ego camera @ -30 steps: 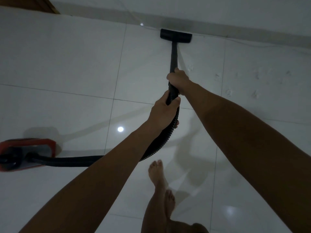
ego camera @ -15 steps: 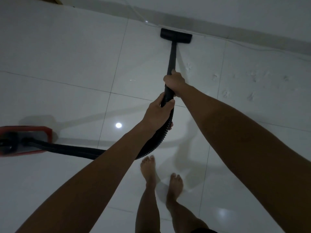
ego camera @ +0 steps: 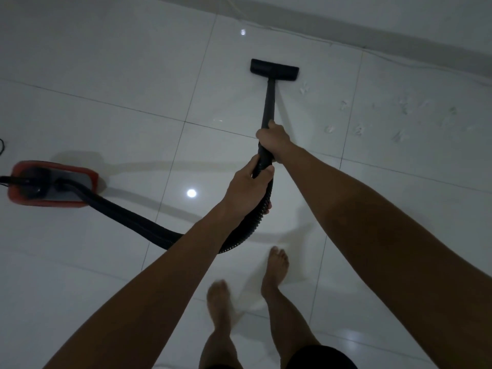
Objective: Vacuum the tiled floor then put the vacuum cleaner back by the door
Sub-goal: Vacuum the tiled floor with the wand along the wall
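On tiled floor (ego camera: 111,75), head view:
Change, floor head: the black floor head (ego camera: 274,70) now sits a full stretch short of the skirting at 12 o'clock; in both earlier frames it lay just beside that wall strip.
Change, canister: the red canister (ego camera: 52,183) at 9 o'clock shows more fully than half a second ago, when the frame edge cut it.
Change, feet: left foot (ego camera: 218,296) is blurred and now behind the right foot (ego camera: 277,267); half a second ago the two stood nearly level.
Grip, right hand: right hand (ego camera: 273,141) clenched round the black wand (ego camera: 268,105), high on the tube.
Grip, left hand: left hand (ego camera: 249,186) clenched round the hose cuff just below the right hand; the two hands are close but apart.
Location, vacuum: canister on the floor at 9 o'clock; ribbed hose (ego camera: 133,218) curves from it past 6 o'clock of the hands and up to the wand.
Count, hands: 2, both on the vacuum.
Count, feet: 2, bare.
Count, vacuum parts: 1 canister, 1 hose, 1 wand, 1 floor head.
Count, debris: several pale scraps (ego camera: 399,134) scattered at 2 o'clock of the hands; exact number cannot be told.
Count, light reflections: bright spot (ego camera: 191,193) at 9 o'clock of the left hand, a second near the wall at 12 o'clock.
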